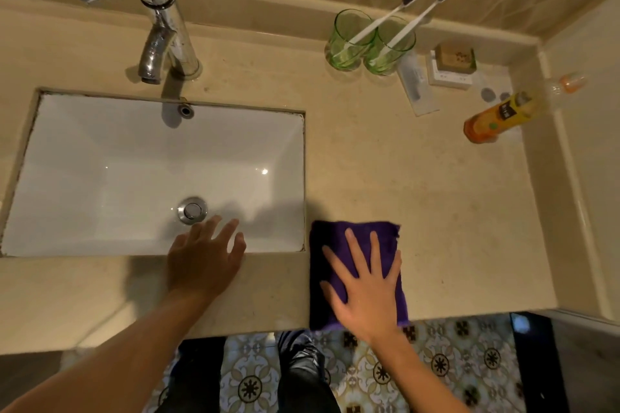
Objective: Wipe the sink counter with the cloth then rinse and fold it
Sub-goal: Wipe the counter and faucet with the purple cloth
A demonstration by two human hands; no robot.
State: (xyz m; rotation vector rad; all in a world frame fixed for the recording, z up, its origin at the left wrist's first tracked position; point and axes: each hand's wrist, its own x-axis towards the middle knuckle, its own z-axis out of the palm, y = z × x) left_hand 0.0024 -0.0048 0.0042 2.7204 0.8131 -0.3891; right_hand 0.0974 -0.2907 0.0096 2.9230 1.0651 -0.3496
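On the front edge of the tabletop, the right hand lies flat on the purple cloth, fingers straight and spread, pressing down rather than gripping. The left hand sits at the front rim of the sink, fingers relaxed and loosely spread out over the basin, holding nothing.

The cloth is folded into a rough rectangle just to the right of the sink, its left edge about level with the sink's right rim. Its long axis runs front to back, so one short end points toward the back wall and the other hangs a bit over the front lip.

My read is this is the wiping step, and pretty early, since most of the tabletop to the right and behind looks untouched. Next move probably calls for keeping the palm flat and pushing the cloth away toward the back and right, then steering around the clutter there: 2 green glasses with toothbrushes, a soap box and an orange bottle lying on its side. Rinsing under the faucet and folding come later.
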